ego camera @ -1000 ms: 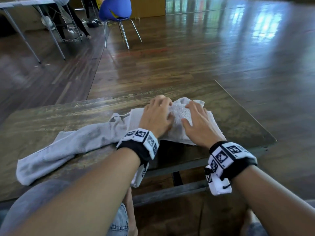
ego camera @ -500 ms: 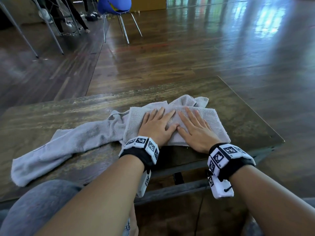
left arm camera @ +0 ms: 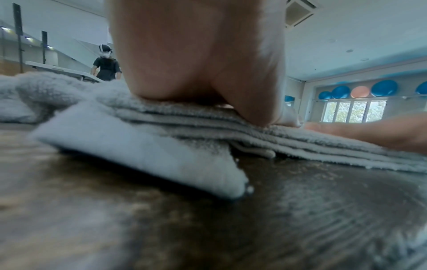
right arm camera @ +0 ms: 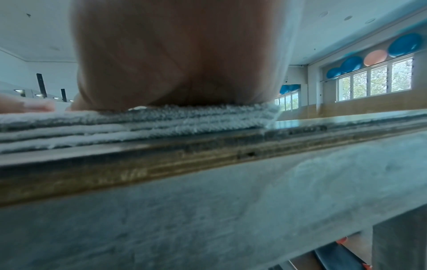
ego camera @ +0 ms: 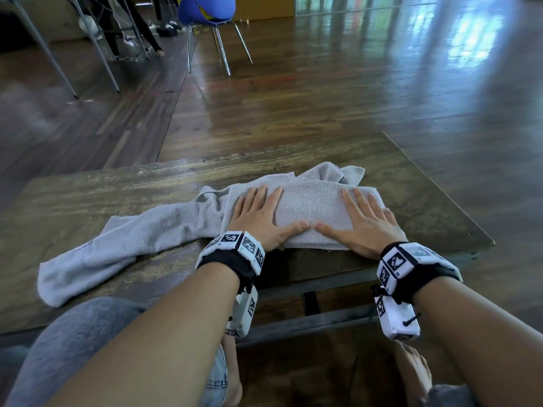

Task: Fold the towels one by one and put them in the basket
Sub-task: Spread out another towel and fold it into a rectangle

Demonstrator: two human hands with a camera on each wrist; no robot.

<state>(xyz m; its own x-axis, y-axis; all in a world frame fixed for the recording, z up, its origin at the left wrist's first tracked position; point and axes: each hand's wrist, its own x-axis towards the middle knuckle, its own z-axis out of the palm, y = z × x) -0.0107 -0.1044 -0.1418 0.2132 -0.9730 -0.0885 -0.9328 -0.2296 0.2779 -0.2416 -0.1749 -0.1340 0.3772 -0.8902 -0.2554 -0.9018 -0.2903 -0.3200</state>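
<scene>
Near the bench's [ego camera: 117,195] front edge, both flat hands, left [ego camera: 258,218] and right [ego camera: 367,224], press the folded towel [ego camera: 311,201], whose stacked layers only the wrist views show.

Head view looks down; wrist views low, close, share towel [left arm camera: 208,131].

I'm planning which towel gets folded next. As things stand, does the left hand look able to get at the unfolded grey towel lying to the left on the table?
Probably yes. The left hand lies flat on the folded towel, holding nothing, and the unfolded towel sprawls right beside it with nothing between.
</scene>
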